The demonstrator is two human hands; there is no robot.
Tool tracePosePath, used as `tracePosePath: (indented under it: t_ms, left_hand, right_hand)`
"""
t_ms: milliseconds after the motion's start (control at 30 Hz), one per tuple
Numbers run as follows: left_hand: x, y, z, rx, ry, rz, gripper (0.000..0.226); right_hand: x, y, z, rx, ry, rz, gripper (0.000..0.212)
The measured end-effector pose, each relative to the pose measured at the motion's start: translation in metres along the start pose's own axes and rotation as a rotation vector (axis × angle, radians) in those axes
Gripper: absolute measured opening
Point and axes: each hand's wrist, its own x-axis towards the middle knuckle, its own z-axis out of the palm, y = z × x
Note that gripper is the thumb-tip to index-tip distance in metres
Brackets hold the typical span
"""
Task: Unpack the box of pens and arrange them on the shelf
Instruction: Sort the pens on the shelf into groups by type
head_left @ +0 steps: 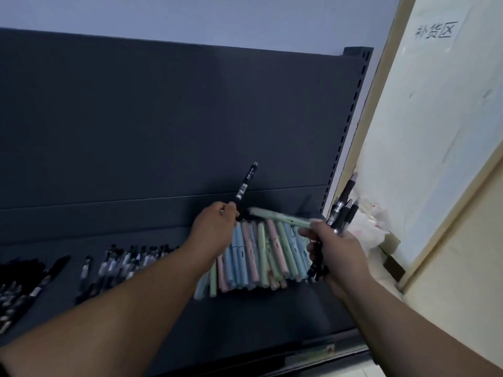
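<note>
On the dark grey shelf (272, 317) lies a row of pastel pens (255, 257) in blue, pink and green, side by side. My left hand (215, 227) holds a single black pen (245, 186) upright above the row's left end. My right hand (337, 251) grips a bunch of black pens (344, 205) pointing up, and also holds a pale green pen (280, 217) that sticks out leftward over the row. More black and clear pens (128, 259) lie in a loose row on the shelf to the left.
A dark pile of black pens (16, 289) fills the far left of the shelf. The shelf's back panel (163, 118) rises behind. A slotted upright (351, 126) ends the shelf on the right, beside a cream wall panel (435, 131) and a crumpled plastic bag (373, 224).
</note>
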Motion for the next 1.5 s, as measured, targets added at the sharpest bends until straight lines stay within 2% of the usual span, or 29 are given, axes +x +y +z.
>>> tracePosePath:
  t_ms: [133,333,533,767,900,1000,1100,1200,1300,1400,1467,1500]
  left_hand:
    - [-0.010,0.001,0.021,-0.149,-0.040,-0.146,0.031]
    - [-0.014,0.007,0.028,-0.265,-0.088,-0.203,0.030]
    - [-0.018,0.007,0.024,-0.376,-0.219,-0.256,0.034]
    - [-0.021,0.009,0.013,-0.455,-0.352,-0.290,0.030]
    - [-0.018,0.007,0.009,-0.469,-0.403,-0.300,0.032]
    - [-0.015,0.005,0.009,-0.356,-0.517,-0.276,0.033]
    - [-0.017,0.005,0.015,-0.212,-0.681,-0.228,0.032]
    - [-0.020,0.012,0.020,-0.045,-0.693,-0.146,0.029]
    - [-0.010,0.025,0.015,0.187,-0.473,0.108,0.025]
    - [0.000,0.049,0.004,0.000,-0.217,0.371,0.025]
    - [0.003,0.056,0.004,-0.043,-0.161,0.587,0.028]
    - [0.004,0.053,0.007,-0.013,-0.177,0.666,0.029]
  right_hand:
    - [0.011,0.013,-0.004,-0.250,0.000,-0.125,0.015]
    - [0.011,0.036,0.000,-0.527,-0.228,-0.041,0.020]
    - [0.012,0.033,0.003,-0.556,-0.264,-0.005,0.023]
    - [0.014,0.027,0.009,-0.241,-0.361,0.266,0.023]
    - [0.018,0.020,0.011,-0.139,-0.275,0.247,0.025]
    - [0.022,0.009,0.016,0.013,-0.300,0.258,0.028]
    - [0.023,-0.002,0.023,0.070,-0.353,0.293,0.025]
    - [0.025,-0.003,0.026,0.085,-0.341,0.325,0.016]
    - [0.030,-0.002,0.017,0.128,-0.261,0.326,0.013]
    - [0.034,0.003,0.005,0.124,-0.216,0.328,0.020]
    - [0.035,0.008,-0.001,0.117,-0.209,0.338,0.025]
    - [0.035,0.010,-0.002,0.120,-0.204,0.342,0.021]
